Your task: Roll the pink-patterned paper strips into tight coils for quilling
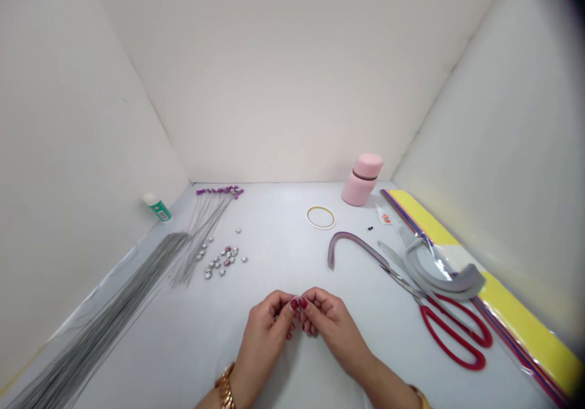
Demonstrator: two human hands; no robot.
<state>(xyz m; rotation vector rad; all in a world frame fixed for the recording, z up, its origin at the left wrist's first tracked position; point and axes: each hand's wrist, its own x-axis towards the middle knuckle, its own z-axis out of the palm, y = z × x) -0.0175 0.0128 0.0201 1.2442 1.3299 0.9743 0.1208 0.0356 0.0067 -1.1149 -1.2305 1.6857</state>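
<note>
Low in the centre of the frame, left hand (269, 327) and right hand (326, 323) brought together, fingertips meeting. Pinched between them, a tiny pale piece (296, 300), too small to make out; both hands closed on it, red-painted nails facing each other. On the left wrist, a gold watch (225, 387). Beneath, the white desk (274, 250), walled in by white panels.

Along the left edge, from lower left up toward the middle, a thick bundle of grey wires (91, 330). Just right of its upper end, a smaller fan of wires tipped with purple beads (220, 190), the tips toward the back wall. Between that fan and the hands, a loose scatter of small silver and pink folded stars (223, 258), well apart from the fingers. At the far left, against the wall, a small white bottle with a green label (157, 207), lying tilted.

Upper right of centre, a pink jar with lid (362, 179), upright near the back wall. Just left and in front of it, a thin pale ring (320, 217) flat on the desk. Further forward, a curled purple strip (350, 247). To the right, red-handled scissors (450, 330), blades pointing up-left, partly under a coil of grey strips (441, 272). Along the right edge, a yellow sheet (516, 311) under a clear packet of coloured strips.
</note>
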